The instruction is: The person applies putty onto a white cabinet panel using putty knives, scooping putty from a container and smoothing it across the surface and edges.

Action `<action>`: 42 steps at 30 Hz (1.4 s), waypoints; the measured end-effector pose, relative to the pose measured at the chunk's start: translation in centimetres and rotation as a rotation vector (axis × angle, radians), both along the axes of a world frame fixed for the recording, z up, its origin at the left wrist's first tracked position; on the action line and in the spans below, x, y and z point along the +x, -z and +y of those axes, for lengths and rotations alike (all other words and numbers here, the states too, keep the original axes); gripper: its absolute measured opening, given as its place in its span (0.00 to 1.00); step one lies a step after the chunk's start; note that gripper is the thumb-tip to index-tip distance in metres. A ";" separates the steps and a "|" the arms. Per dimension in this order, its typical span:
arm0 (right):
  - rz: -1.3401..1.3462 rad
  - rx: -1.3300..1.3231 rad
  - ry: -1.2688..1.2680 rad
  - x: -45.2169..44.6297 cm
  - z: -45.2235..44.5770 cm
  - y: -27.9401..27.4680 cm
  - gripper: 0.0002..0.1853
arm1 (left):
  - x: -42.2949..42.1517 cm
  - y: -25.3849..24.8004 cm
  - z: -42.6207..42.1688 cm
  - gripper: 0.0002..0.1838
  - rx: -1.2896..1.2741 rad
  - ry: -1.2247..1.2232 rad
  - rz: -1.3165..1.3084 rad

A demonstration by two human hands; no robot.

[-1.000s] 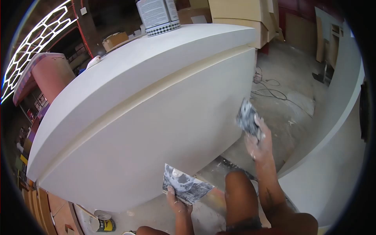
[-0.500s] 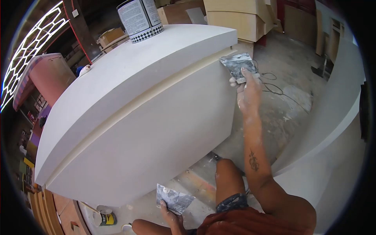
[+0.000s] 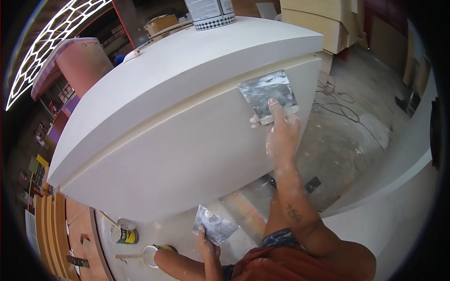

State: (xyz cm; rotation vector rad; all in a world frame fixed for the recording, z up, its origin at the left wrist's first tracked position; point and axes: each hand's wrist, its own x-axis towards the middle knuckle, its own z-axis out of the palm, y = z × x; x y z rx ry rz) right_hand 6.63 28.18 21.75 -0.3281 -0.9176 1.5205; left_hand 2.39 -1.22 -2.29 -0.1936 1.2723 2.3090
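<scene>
My right hand grips a wide, putty-smeared scraper, thumb on top of the blade and whitened fingers beneath. Its far edge is just below the recessed groove of a curved white counter; whether it touches the face I cannot tell. Low in the view, my left hand holds a second scraper, with a dab of white putty near its upper corner. This one stays apart from the counter, close to my knee.
On the counter top stand a paint can and a small white object. Open tins, one yellow-labelled and another, sit on the floor by stacked wooden boards. A cable lies at right.
My right hand has shifted left along the counter with its scraper, away from the end corner. The view has turned, showing more floor and the second tin. My left hand keeps its scraper.
</scene>
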 end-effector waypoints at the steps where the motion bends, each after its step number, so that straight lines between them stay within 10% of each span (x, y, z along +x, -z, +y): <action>1: 0.007 0.005 -0.033 -0.6 -0.5 0.2 0.10 | 0.1 0.0 0.0 0.24 -0.002 -0.014 -0.016; 18: -0.154 0.095 -0.126 -5.2 -6.7 0.4 0.10 | 1.3 1.6 0.7 0.24 0.036 -0.132 -0.019; 23: 0.023 0.054 -0.405 -2.4 -5.2 5.1 0.08 | 1.7 0.0 0.2 0.23 0.192 -0.319 -0.182; 27: -0.493 0.108 -1.174 1.0 -3.6 13.3 0.08 | -0.3 2.0 -4.8 0.18 0.331 -0.370 -0.162; 30: -1.299 1.029 -0.987 2.0 -6.3 28.2 0.10 | -1.9 4.8 -6.8 0.18 0.786 0.051 0.191; 34: -1.294 1.540 -0.622 4.5 -10.0 38.2 0.12 | -1.4 -3.0 -3.0 0.24 0.351 -0.451 -0.051; 40: -1.453 1.683 -1.592 5.2 -13.1 37.2 0.14 | -1.5 -3.7 -3.4 0.24 0.265 -0.594 0.091; 42: -0.858 1.618 -2.195 3.9 -13.0 39.9 0.11 | -1.2 -4.4 -3.3 0.24 0.252 -0.669 0.121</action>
